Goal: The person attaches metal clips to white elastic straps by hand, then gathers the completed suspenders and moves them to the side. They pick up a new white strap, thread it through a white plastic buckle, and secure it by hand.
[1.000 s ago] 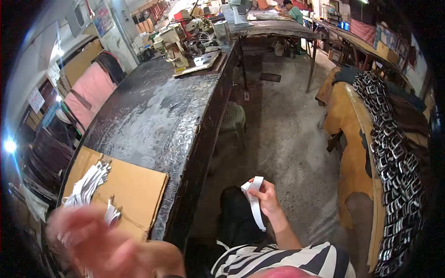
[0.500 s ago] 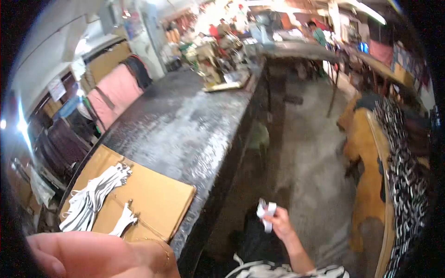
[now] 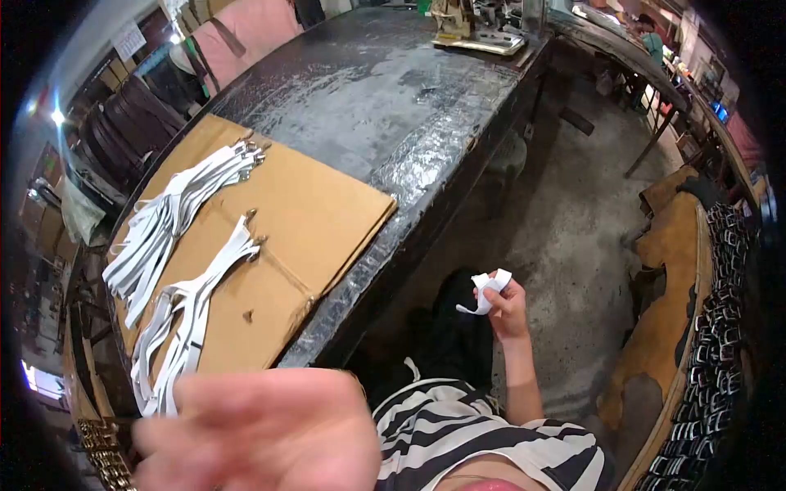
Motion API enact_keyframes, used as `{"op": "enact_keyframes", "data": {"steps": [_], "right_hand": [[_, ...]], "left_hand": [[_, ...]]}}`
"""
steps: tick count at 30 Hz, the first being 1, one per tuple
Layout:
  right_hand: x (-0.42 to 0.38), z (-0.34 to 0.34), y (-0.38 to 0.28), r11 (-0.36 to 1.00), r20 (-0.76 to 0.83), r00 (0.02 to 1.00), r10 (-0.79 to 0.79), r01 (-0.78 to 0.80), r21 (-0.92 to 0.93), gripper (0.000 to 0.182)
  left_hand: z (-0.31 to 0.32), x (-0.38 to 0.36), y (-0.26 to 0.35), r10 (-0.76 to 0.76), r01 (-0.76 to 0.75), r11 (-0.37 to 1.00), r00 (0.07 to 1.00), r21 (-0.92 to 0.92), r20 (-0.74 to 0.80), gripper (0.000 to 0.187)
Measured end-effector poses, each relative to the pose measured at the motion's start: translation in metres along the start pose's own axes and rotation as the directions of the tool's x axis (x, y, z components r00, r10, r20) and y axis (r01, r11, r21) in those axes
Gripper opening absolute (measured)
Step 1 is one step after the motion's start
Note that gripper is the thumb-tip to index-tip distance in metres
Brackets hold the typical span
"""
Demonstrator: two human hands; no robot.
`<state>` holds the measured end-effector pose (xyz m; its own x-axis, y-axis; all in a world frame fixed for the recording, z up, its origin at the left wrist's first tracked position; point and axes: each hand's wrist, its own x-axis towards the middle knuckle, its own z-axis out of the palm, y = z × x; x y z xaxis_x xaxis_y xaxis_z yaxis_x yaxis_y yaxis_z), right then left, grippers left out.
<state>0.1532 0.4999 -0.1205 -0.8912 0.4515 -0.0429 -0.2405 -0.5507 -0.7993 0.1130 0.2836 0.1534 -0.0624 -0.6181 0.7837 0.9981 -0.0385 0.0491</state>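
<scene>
My right hand (image 3: 509, 309), low beside the table, pinches a folded white strap (image 3: 485, 304) whose loose end curls out to the left. My left hand (image 3: 266, 434) is close to the camera at the lower left, blurred, palm showing with nothing in it and the fingers loosely apart. Beyond it, a sheet of brown cardboard (image 3: 315, 209) lies on the dark table (image 3: 344, 90). On the cardboard rest a thick bundle of white straps (image 3: 176, 204) with metal pieces at the upper ends and a smaller bundle of white straps (image 3: 201, 290).
A machine on a pale base (image 3: 479, 42) stands at the table's far end. To the right, brown hide-like sheets (image 3: 667, 245) lie beside a long row of metal buckles (image 3: 716, 344). Dark strips (image 3: 123, 123) and pink material (image 3: 250, 41) hang at the left.
The view has tilted down, bringing more of the straps and the striped top into sight. My left hand still hovers near the camera, its fingers now showing more. My right hand keeps the white strap.
</scene>
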Motion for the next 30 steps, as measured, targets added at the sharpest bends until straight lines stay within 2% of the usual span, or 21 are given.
{"op": "enact_keyframes", "data": {"steps": [2,3,4,5,9,10,11,13,14,15,17,18,19,22,23,25,26,27,28,29,30], "right_hand": [[0.002,0.007,-0.005,1.000,-0.010,1.000,-0.018,0.019,0.021,0.027],[0.003,0.010,-0.011,0.999,-0.001,1.000,-0.022,0.022,0.027,0.027],[0.002,0.015,-0.015,0.998,-0.011,1.000,-0.002,0.002,0.057,0.026],[0.002,0.018,-0.014,0.996,-0.021,1.000,0.018,-0.016,0.091,0.025],[0.002,0.016,-0.002,0.996,0.048,0.998,0.046,-0.049,0.068,0.022],[0.002,0.016,0.004,0.996,0.064,0.997,0.052,-0.057,0.067,0.021],[0.001,0.018,0.007,0.997,0.035,0.997,0.071,-0.072,0.011,0.022],[-0.001,0.016,0.009,0.978,0.069,0.992,0.103,-0.088,-0.188,0.023],[0.000,0.010,0.013,0.969,0.119,0.985,0.127,-0.097,-0.228,0.023],[-0.002,0.009,0.012,0.969,0.119,0.984,0.129,-0.099,-0.228,0.023],[-0.010,0.011,0.012,0.959,0.052,0.979,0.197,-0.182,-0.216,0.022],[-0.014,0.009,0.016,0.965,0.037,0.985,0.169,-0.158,-0.211,0.022],[-0.021,0.010,0.015,0.961,0.042,0.983,0.180,-0.167,-0.218,0.022],[-0.034,0.020,0.012,0.998,-0.057,0.997,0.060,-0.059,0.020,0.021],[-0.039,0.026,0.006,0.997,-0.066,0.996,0.067,-0.064,0.054,0.022],[-0.049,0.036,-0.006,0.999,-0.046,0.998,0.046,-0.046,-0.001,0.023],[-0.052,0.045,-0.014,1.000,-0.047,0.999,-0.012,0.011,-0.019,0.024],[-0.054,0.054,-0.026,0.995,-0.007,0.998,-0.070,0.069,-0.075,0.023],[-0.057,0.066,-0.041,0.970,0.021,0.988,-0.152,0.153,-0.187,0.023],[-0.060,0.079,-0.056,0.928,0.058,0.972,-0.229,0.236,-0.289,0.022],[-0.059,0.093,-0.070,0.870,0.150,0.929,-0.339,0.370,-0.325,0.023]], "left_hand": [[-0.025,-0.059,-0.008,-0.186,0.171,0.982,0.951,0.079,0.246,0.019],[-0.059,-0.070,-0.012,-0.369,0.173,0.926,0.596,0.335,0.713,0.012],[-0.065,-0.103,-0.016,-0.569,0.312,0.820,0.360,0.480,0.739,0.015],[-0.070,-0.137,-0.020,-0.725,0.358,0.679,0.192,0.640,0.662,0.022],[-0.101,-0.213,-0.026,-0.783,0.400,0.474,-0.216,0.784,0.583,0.036],[-0.100,-0.217,-0.026,-0.765,0.394,0.457,-0.282,0.797,0.578,0.039],[-0.096,-0.211,-0.028,-0.769,0.394,0.455,-0.279,0.799,0.575,0.039],[-0.083,-0.185,-0.036,-0.673,0.058,0.548,-0.562,0.834,0.481,0.039],[-0.078,-0.171,-0.040,-0.681,0.099,0.500,-0.568,0.860,0.462,0.037],[-0.079,-0.161,-0.042,-0.716,0.146,0.490,-0.495,0.860,0.492,0.038],[-0.087,-0.154,-0.034,-0.643,0.021,0.685,-0.452,0.728,0.618,0.038],[-0.095,-0.159,-0.021,-0.603,0.017,0.714,-0.491,0.700,0.628,0.040],[-0.110,-0.171,-0.010,-0.580,0.100,0.682,-0.530,0.725,0.619,0.044],[-0.133,-0.202,0.009,-0.666,0.386,0.540,-0.348,0.748,0.660,0.045],[-0.130,-0.203,0.011,-0.675,0.383,0.532,-0.347,0.755,0.651,0.045],[-0.114,-0.199,0.006,-0.697,0.532,0.286,-0.455,0.797,0.554,0.043],[-0.105,-0.193,0.008,-0.735,0.580,0.372,-0.293,0.725,0.611,0.041],[-0.093,-0.182,0.005,-0.711,0.565,0.559,-0.051,0.607,0.702,0.042],[-0.081,-0.168,0.002,-0.671,0.541,0.647,0.070,0.537,0.738,0.041],[-0.072,-0.153,-0.001,-0.619,0.500,0.727,0.181,0.470,0.765,0.040],[-0.066,-0.143,-0.005,-0.578,0.520,0.735,0.145,0.436,0.803,0.040]]}}
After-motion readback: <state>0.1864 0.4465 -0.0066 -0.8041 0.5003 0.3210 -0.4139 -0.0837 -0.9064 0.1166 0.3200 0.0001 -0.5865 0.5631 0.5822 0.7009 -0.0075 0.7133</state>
